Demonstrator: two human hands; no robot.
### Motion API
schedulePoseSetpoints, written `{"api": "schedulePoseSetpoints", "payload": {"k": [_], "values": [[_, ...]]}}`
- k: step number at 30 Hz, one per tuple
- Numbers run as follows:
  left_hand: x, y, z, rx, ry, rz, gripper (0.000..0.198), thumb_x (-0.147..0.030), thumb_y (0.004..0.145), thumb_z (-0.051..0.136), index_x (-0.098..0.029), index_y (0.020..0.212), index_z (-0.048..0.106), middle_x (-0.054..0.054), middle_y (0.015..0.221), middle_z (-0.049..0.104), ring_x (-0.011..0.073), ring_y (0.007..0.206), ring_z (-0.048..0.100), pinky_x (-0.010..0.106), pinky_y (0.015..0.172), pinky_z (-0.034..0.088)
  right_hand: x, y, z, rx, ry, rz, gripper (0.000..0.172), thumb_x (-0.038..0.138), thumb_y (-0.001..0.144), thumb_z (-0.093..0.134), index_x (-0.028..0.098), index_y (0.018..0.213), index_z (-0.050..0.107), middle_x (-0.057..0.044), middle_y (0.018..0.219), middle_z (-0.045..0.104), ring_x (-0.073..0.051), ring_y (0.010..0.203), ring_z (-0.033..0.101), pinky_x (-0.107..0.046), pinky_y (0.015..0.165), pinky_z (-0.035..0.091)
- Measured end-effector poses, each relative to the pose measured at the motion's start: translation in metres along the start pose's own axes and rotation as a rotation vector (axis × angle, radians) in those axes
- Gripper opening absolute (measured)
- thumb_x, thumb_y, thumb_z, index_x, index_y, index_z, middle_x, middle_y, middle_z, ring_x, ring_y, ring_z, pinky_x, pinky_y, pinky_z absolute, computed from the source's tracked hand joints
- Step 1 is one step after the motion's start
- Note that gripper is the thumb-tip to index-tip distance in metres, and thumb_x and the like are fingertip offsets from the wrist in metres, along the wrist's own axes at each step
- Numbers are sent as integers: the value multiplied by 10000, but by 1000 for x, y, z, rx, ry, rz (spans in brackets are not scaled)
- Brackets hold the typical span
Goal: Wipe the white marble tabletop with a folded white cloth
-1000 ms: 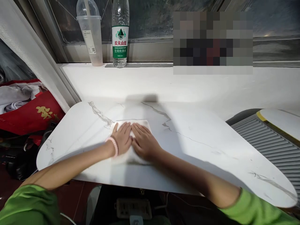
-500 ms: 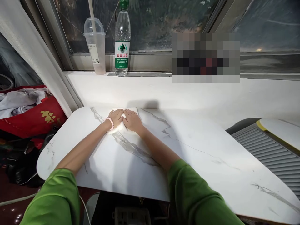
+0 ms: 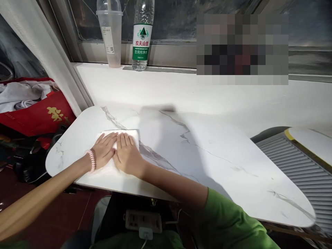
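Nearest, below the tabletop's near edge, a power strip (image 3: pixel 140 218) carries a white plug (image 3: pixel 145 233), and dark red floor (image 3: pixel 64 211) shows under the tabletop's left part. A green sleeve (image 3: pixel 233 221) crosses the near edge of the tabletop, right of its middle.

The tabletop (image 3: pixel 233 186) is white with grey marbled veins and rounded ends. On its left part lies a white cloth (image 3: pixel 108 168), flat against the surface. The left hand (image 3: pixel 104 150), with a pink bracelet (image 3: pixel 92 160) at the wrist, and the right hand (image 3: pixel 128 155) rest palm down on it side by side, fingers stretched out, pressing and not clasping. A broad marbled stretch leads from there to the tabletop's right end, where a grey ribbed panel (image 3: pixel 298 166) stands beyond the edge.

Off the tabletop's left end, a red bag (image 3: pixel 38 117) holds white and grey fabric (image 3: pixel 23 94) beside a pale curtain (image 3: pixel 38 45).

Beyond the tabletop's far edge, a white ledge (image 3: pixel 168 79) bears an upright plastic cup (image 3: pixel 116 41) with a straw in it, and an upright bottle (image 3: pixel 140 41); its fill is hard to tell. Behind them is a dark window (image 3: pixel 176 20).
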State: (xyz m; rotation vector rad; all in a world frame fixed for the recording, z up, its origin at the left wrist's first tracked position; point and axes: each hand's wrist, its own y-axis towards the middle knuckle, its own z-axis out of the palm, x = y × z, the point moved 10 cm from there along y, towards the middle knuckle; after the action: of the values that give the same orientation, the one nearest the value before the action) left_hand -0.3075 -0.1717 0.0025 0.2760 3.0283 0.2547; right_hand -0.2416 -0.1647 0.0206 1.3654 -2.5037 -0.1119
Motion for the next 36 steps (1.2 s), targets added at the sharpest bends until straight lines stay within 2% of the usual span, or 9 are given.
{"api": "schedulePoseSetpoints", "payload": {"k": [6,10,14,19,23,25,27,32,36], "values": [[69,-67,-23,23,14,-102,574,-263,941,264,-177,1506,311,74,1552,383,244,1432,333,486,1206,192,76,37,21,104,146,-55,725,342,952,372,-142,1473,231,-316,1558,209,-394,1476,152,-530,1208,122],[115,-82,-30,56,-18,-141,564,-315,946,255,-180,1487,345,76,1546,389,252,1434,328,481,1204,198,103,69,31,130,197,-50,732,346,948,367,-140,1475,217,-317,1564,188,-385,1480,146,-538,1202,108],[154,-54,-29,69,-33,-180,548,-328,952,244,-188,1465,374,84,1526,418,237,1419,351,472,1199,204,87,114,38,107,239,17,695,344,956,372,-104,1476,268,-299,1558,239,-356,1475,203,-489,1201,137],[187,35,-24,63,-35,-200,520,-294,957,233,-150,1412,441,96,1496,460,208,1392,386,389,1194,224,25,179,39,-20,198,95,604,291,973,334,-60,1464,349,-235,1544,344,-296,1446,294,-391,1195,163],[186,104,-16,77,-41,-183,491,-269,960,263,-110,1374,473,111,1467,493,199,1365,425,323,1170,267,-27,204,34,-115,117,170,574,236,966,309,-78,1441,378,-242,1515,393,-303,1422,332,-399,1179,188],[179,124,-13,71,-30,-168,476,-243,959,269,-121,1377,460,102,1463,500,187,1357,434,332,1162,279,-45,207,31,-156,104,194,562,224,957,328,-81,1423,405,-246,1499,415,-306,1413,347,-414,1172,204],[170,132,-9,77,-16,-148,466,-232,963,268,-134,1380,450,98,1476,485,183,1367,424,354,1162,278,-55,205,30,-177,100,195,553,219,950,350,-74,1413,422,-244,1492,426,-309,1408,354,-432,1166,217],[152,110,-6,90,21,-223,491,-219,972,237,-136,1421,417,103,1538,404,203,1433,335,429,1190,217,-50,182,27,-174,82,137,556,232,951,363,-59,1421,425,-231,1492,433,-311,1407,359,-430,1176,211],[114,68,-6,98,39,-255,530,-216,967,218,-105,1458,384,112,1563,360,220,1461,284,460,1209,178,-30,136,20,-150,61,45,551,230,952,368,-62,1415,430,-230,1491,435,-307,1406,366,-432,1186,211]]}}
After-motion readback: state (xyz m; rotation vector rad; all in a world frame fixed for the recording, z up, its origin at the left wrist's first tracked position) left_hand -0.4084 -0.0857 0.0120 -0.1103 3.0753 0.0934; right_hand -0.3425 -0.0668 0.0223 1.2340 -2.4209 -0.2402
